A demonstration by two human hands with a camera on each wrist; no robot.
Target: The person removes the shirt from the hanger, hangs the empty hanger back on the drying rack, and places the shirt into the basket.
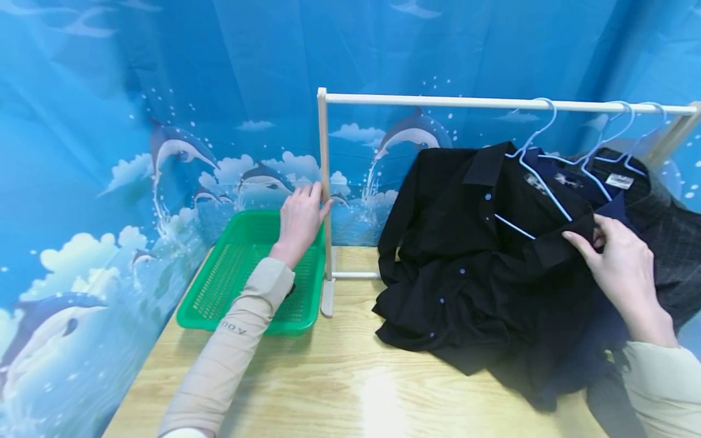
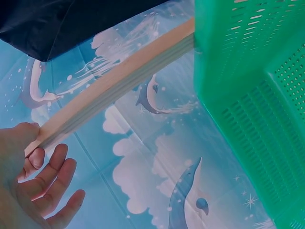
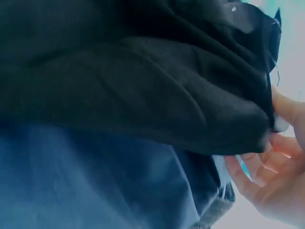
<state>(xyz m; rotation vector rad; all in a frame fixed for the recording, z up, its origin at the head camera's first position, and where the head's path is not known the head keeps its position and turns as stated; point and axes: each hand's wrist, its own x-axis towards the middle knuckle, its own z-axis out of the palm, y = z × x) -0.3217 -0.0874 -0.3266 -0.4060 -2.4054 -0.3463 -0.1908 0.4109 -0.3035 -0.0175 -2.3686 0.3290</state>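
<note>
My left hand (image 1: 301, 218) holds the left upright post (image 1: 324, 152) of a wooden clothes rack; in the left wrist view the thumb and index finger pinch the post (image 2: 119, 71) while the other fingers stay loose. At the right, my right hand (image 1: 624, 261) pinches the shoulder of a black shirt (image 1: 465, 207) by its collar. That shirt hangs from a light blue hanger (image 1: 539, 176) on the rack's white rail (image 1: 438, 101), its front partly spread and its hem low over the table. The right wrist view shows thumb and fingers at the edge of the black cloth (image 3: 143, 90).
A green perforated basket (image 1: 188, 304) stands on the wooden table (image 1: 339, 377), left of the rack and under my left forearm. Behind the black shirt hang a navy garment (image 1: 616, 210) and a dark grey one (image 1: 679, 243) on more blue hangers. A dolphin-print curtain (image 1: 219, 61) backs the table.
</note>
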